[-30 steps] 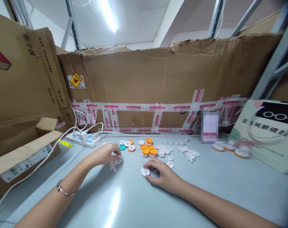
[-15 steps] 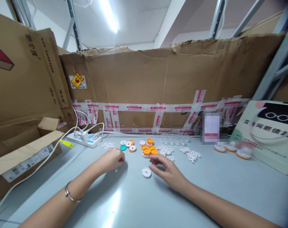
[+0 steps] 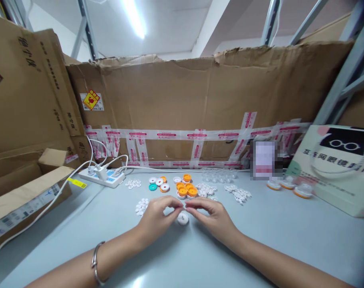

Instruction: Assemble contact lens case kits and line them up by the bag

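My left hand (image 3: 161,215), with a metal bangle on its wrist, pinches finger and thumb together; whatever is between them is too small to make out. Opposite it, my right hand (image 3: 210,212) is also in a pinch, its fingertips almost meeting the left ones. A small pale bit shows between the two hands, its kind unclear. Just below the fingertips lies a round white plastic disc (image 3: 183,219) with a raised centre, flat on the table. Beside my left hand is a group of small white round pieces (image 3: 142,206). Orange wheel-like discs (image 3: 182,192) sit beyond the fingertips.
White, orange and teal discs (image 3: 159,183) lie at the back, left of centre. White branching pieces (image 3: 238,193) and clear plastic parts (image 3: 219,175) lie back right. A power strip (image 3: 102,177), an open carton (image 3: 28,196), orange-rimmed clear pieces (image 3: 302,191) and a paper bag (image 3: 334,172) stand around.
My left hand has moved right from the small white pieces, uncovering them, and now meets my right hand above the white disc. My right hand's fingers have closed into a pinch.
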`<state>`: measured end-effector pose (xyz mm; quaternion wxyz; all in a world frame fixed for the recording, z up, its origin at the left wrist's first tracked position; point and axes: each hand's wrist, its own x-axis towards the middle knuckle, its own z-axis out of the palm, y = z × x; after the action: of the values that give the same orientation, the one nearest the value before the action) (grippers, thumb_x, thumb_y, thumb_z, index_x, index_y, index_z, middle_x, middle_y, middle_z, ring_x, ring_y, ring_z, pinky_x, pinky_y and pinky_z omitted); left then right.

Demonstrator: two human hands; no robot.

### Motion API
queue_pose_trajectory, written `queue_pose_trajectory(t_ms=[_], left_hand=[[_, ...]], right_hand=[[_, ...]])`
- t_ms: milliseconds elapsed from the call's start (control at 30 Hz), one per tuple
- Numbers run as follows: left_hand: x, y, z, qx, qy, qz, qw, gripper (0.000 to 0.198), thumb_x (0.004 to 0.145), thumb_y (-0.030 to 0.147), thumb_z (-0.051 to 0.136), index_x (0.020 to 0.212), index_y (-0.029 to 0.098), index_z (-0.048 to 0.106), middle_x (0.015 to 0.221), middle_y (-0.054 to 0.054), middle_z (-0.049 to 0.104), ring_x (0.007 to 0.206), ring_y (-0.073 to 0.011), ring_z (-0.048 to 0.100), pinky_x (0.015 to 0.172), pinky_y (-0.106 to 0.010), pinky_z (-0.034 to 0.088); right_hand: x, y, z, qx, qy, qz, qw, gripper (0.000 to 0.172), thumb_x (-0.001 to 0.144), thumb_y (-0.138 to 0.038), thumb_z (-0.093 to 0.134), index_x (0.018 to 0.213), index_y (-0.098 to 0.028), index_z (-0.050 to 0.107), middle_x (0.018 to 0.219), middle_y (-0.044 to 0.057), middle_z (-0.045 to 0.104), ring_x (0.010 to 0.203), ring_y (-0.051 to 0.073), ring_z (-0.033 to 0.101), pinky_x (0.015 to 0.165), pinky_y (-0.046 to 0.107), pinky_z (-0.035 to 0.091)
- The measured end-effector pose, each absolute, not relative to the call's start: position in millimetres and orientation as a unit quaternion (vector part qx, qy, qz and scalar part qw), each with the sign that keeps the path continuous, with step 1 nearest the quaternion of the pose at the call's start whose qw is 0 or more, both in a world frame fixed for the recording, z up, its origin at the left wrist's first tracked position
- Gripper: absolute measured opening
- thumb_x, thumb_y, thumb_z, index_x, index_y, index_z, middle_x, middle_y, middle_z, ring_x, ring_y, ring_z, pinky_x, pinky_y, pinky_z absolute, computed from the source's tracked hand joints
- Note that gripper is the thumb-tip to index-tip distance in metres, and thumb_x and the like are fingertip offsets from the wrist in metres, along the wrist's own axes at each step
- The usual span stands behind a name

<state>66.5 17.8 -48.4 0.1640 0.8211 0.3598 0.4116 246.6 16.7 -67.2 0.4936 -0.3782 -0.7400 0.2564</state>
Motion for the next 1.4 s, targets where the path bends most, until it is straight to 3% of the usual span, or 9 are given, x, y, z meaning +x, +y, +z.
queue_pose_trajectory(t_ms=[300, 533, 767, 1133, 1400], left_hand=[[66, 25, -57, 0.825, 0.353, 0.396, 0.195, 0.009, 0.079, 0.02, 0.057, 0.085, 0.016, 0.064, 0.079, -0.003, 0.068, 0.072, -0.0138, 0.063, 0.069, -0.023, 0.048], [52, 39, -57, 0.872, 0.404, 0.22, 0.171, 0.045, 0.06, 0.043, 0.073, 0.097, 0.019, 0.065, 0.092, -0.006, 0.065, 0.09, -0.023, 0.057, 0.079, -0.032, 0.041], [57, 38, -59, 0.868, 0.413, 0.2, 0.191, 0.029, 0.068, 0.041, 0.068, 0.089, 0.022, 0.068, 0.088, -0.003, 0.065, 0.088, -0.0199, 0.056, 0.074, -0.026, 0.038], [56, 34, -56, 0.863, 0.426, 0.191, 0.193, 0.024, 0.068, 0.036, 0.069, 0.089, 0.024, 0.067, 0.089, -0.002, 0.065, 0.089, -0.0197, 0.056, 0.076, -0.028, 0.034], [57, 32, -55, 0.859, 0.432, 0.194, 0.196, 0.024, 0.067, 0.035, 0.07, 0.086, 0.02, 0.066, 0.087, -0.002, 0.065, 0.086, -0.019, 0.057, 0.076, -0.028, 0.036]], right_hand=[[247, 20, -71, -0.382, -0.764, 0.236, 0.463, 0.013, 0.075, -0.019, 0.056, 0.078, -0.02, 0.069, 0.076, 0.004, 0.072, 0.071, 0.017, 0.065, 0.066, 0.027, 0.051], [255, 30, -79, -0.313, -0.861, 0.142, 0.375, 0.017, 0.08, -0.016, 0.049, 0.081, -0.017, 0.066, 0.075, 0.007, 0.067, 0.071, 0.016, 0.062, 0.064, 0.026, 0.049], [253, 30, -86, -0.284, -0.886, 0.1, 0.353, 0.018, 0.082, -0.015, 0.047, 0.081, -0.017, 0.064, 0.076, 0.008, 0.064, 0.072, 0.016, 0.059, 0.064, 0.027, 0.049], [254, 27, -83, -0.296, -0.885, 0.149, 0.327, 0.018, 0.084, -0.017, 0.046, 0.084, -0.019, 0.064, 0.085, 0.007, 0.06, 0.081, 0.016, 0.056, 0.072, 0.028, 0.048], [252, 22, -80, -0.333, -0.863, 0.198, 0.326, 0.009, 0.074, -0.014, 0.057, 0.079, -0.018, 0.063, 0.086, 0.005, 0.059, 0.081, 0.017, 0.057, 0.075, 0.029, 0.046]])
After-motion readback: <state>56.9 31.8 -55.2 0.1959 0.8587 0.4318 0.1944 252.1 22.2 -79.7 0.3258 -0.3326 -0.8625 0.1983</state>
